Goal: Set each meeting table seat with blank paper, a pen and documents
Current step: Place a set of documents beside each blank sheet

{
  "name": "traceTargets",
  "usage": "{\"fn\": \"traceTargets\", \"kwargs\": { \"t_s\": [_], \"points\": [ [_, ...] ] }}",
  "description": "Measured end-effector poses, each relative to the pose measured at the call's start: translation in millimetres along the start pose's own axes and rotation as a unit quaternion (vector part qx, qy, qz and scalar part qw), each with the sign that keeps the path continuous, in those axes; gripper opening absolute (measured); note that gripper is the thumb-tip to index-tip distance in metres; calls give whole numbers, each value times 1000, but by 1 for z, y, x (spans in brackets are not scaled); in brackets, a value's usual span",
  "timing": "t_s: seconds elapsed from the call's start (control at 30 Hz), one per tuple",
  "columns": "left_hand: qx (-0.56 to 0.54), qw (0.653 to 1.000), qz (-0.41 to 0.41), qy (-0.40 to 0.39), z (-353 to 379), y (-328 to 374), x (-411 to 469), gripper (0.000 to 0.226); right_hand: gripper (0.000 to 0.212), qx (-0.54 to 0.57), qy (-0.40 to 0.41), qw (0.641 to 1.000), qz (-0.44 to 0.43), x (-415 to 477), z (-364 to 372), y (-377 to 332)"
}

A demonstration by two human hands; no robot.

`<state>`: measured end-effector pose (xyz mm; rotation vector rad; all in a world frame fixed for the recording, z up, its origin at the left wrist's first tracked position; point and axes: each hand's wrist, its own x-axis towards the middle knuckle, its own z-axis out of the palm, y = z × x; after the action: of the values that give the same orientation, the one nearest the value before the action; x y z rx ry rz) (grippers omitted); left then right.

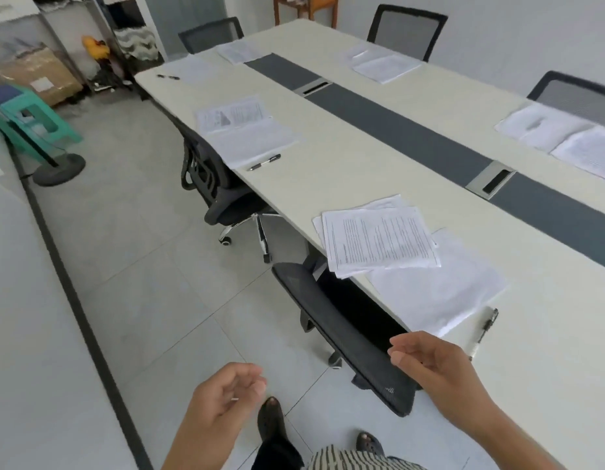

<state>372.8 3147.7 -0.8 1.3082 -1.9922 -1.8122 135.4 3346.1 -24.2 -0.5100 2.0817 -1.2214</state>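
At the nearest seat the printed documents [379, 240] lie fanned, one corner over the edge of the counter [345, 157]. They overlap the blank paper [436, 283] beside them. The pen [486, 329] lies just right of that sheet, where a writing hand would reach it, so we judge this seat set.

The next seat along has the same layout, a paper set [247, 130] with a second pen [264, 162] beside it. The far corner has a sheet [189, 67] and a third pen [168, 77]. Across the dark centre strip [413, 130], two more stacks [382, 64] lie before chairs. The view there is soft, and we cannot tell whether pens lie with them.

Both hands are off the counter. The right hand [433, 364] hovers over the chair back [345, 337], fingers loosely curled and empty. The left hand [226, 398] hangs lower over the floor [141, 266], relaxed and half curled, holding nothing we can see.
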Motion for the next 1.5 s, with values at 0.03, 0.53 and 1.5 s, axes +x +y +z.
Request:
{"fn": "traceTargets", "kwargs": {
  "t_s": [0.03, 0.53, 1.5],
  "points": [
    [7, 1000, 7, -16, -13, 7, 16, 22, 12, 6, 21, 1000, 10, 2, 9, -2],
    [112, 954, 100, -261, 1, 100, 200, 22, 14, 101, 233, 961, 112, 41, 45, -12],
    [664, 586, 318, -338, 146, 73, 507, 74, 71, -276, 144, 887, 341, 255, 42, 60]
  ]
}}
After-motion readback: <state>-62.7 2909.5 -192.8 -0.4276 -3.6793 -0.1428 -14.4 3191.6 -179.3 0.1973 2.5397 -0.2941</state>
